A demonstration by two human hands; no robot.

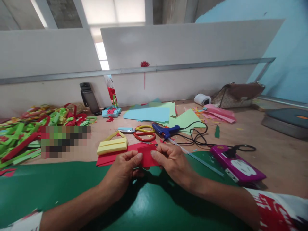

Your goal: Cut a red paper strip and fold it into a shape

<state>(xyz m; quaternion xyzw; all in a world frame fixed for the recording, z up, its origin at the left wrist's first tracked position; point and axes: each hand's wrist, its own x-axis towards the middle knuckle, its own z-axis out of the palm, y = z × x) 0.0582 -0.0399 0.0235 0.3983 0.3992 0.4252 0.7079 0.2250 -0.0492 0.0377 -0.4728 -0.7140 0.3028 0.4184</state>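
Note:
A small red piece of paper (147,156) is held up between my two hands, over the far edge of the green mat (72,186). My left hand (127,165) pinches its left side between thumb and fingers. On the other side my right hand (172,160) grips it, thumb on the front face. Behind the hands lie red paper sheets (108,159), a folded yellow paper piece (112,146) and scissors with red and yellow handles (145,137). A blue glue gun (166,131) rests just beyond my right hand, with a clear glue stick behind it.
A purple power strip (238,163) sits at right, its black cable looping toward the glue gun. Blue and green paper sheets (149,114) lie at the back. Green and red strips (21,138) pile up at left. A dark bottle (90,98) and a brown handbag (238,94) stand behind.

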